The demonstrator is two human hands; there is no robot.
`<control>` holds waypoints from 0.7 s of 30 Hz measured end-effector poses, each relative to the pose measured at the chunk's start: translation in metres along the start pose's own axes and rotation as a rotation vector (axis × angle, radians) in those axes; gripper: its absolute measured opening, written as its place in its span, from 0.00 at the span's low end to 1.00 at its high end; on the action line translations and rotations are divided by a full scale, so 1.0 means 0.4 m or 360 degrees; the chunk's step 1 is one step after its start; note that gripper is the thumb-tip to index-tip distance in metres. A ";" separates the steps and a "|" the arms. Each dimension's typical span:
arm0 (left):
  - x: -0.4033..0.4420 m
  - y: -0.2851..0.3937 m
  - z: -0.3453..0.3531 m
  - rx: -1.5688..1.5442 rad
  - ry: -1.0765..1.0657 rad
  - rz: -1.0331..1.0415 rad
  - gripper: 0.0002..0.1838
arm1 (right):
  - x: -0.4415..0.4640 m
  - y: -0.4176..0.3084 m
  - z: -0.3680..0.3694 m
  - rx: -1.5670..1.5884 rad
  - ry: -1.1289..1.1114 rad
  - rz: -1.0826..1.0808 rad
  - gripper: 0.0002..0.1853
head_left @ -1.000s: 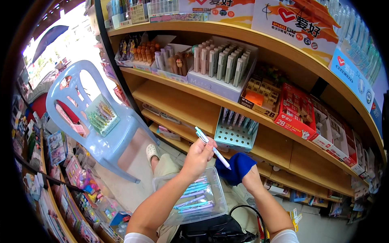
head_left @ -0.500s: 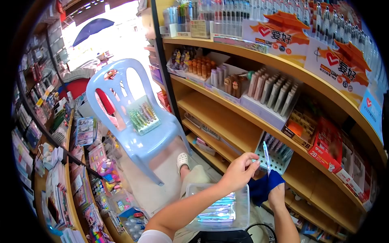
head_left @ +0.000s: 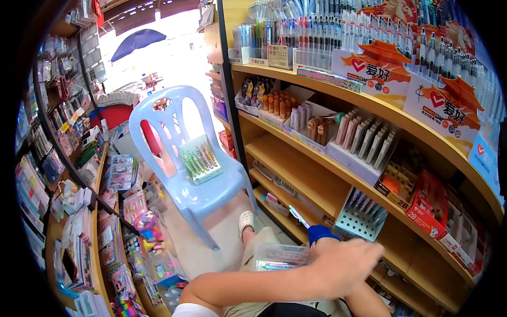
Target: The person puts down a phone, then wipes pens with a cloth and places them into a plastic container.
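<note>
A light-blue pen [head_left: 299, 216] sticks up out of a dark blue cloth [head_left: 321, 233], tilted to the left. My right hand [head_left: 320, 248] grips the cloth with the pen in it, partly hidden behind my left forearm. My left hand [head_left: 351, 268] is crossed over my right arm, back of the hand up; its bent fingers are mostly hidden. Below, a clear plastic box [head_left: 260, 252] on my lap holds several pastel pens, largely covered by my arm. Close by on the shelf stands a pen display tray [head_left: 359, 224] with round holes and several pens at its back.
A blue plastic chair [head_left: 198, 198] bears a small box of patterned pens [head_left: 202, 161]. Wooden shelves [head_left: 290, 158] on the right carry boxed pens and stationery. Crowded racks of goods [head_left: 79, 243] line the left side. My foot in a white clog [head_left: 246, 222] is beside the chair.
My right hand has brought the cloth and pen left, and the pen now leans left. My left hand has swung right and down, away from the pen, across my right arm. The view has shifted slightly.
</note>
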State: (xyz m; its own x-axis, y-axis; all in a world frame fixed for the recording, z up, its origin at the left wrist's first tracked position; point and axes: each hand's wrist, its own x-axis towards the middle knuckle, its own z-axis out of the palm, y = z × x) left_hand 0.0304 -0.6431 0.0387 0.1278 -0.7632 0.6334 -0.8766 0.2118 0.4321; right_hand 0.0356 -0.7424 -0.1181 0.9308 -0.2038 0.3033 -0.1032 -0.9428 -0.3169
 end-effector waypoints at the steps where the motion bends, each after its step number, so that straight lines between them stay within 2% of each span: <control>1: 0.007 0.029 0.000 0.0047 0.0001 0.0041 0.07 | -0.002 0.000 0.009 -0.0050 0.0002 0.0004 0.03; 3: 0.026 0.104 0.010 0.0126 0.0001 0.0121 0.07 | -0.001 -0.001 0.025 -0.0105 0.0021 0.0010 0.03; 4: 0.059 0.169 -0.094 0.0066 -0.0207 0.0219 0.15 | -0.002 -0.002 0.031 -0.0098 0.0037 0.0013 0.03; 6: 0.071 0.229 -0.120 0.0233 -0.0147 0.0260 0.13 | -0.005 -0.007 0.036 -0.0032 0.0071 0.0005 0.02; 7: 0.079 0.256 -0.137 0.0420 -0.0272 0.0304 0.13 | -0.008 -0.009 0.036 0.0013 0.0095 0.0001 0.02; 9: 0.094 0.285 -0.164 0.0486 -0.0372 0.0281 0.13 | 0.000 -0.013 0.027 0.0047 0.0135 -0.0044 0.02; 13: 0.085 0.282 -0.174 0.0379 -0.0426 0.0149 0.14 | -0.003 -0.011 0.029 -0.0012 0.0032 -0.0060 0.01; 16: 0.072 0.282 -0.191 0.0512 -0.0443 0.0040 0.12 | 0.000 -0.019 0.024 0.0008 -0.0134 -0.0004 0.01; 18: 0.066 0.280 -0.189 0.0494 -0.0485 -0.0010 0.11 | -0.004 -0.018 0.028 0.0061 0.0014 -0.0108 0.01; 21: 0.062 0.284 -0.173 0.0446 -0.0525 -0.0025 0.10 | 0.003 -0.017 -0.001 0.0002 -0.0168 -0.0052 0.01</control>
State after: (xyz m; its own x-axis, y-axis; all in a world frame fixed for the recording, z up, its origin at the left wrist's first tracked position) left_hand -0.0338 -0.5956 0.1477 0.0267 -0.9290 0.3692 -0.9736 0.0595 0.2202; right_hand 0.0373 -0.7365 -0.1152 0.9654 -0.1443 0.2174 -0.0720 -0.9481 -0.3097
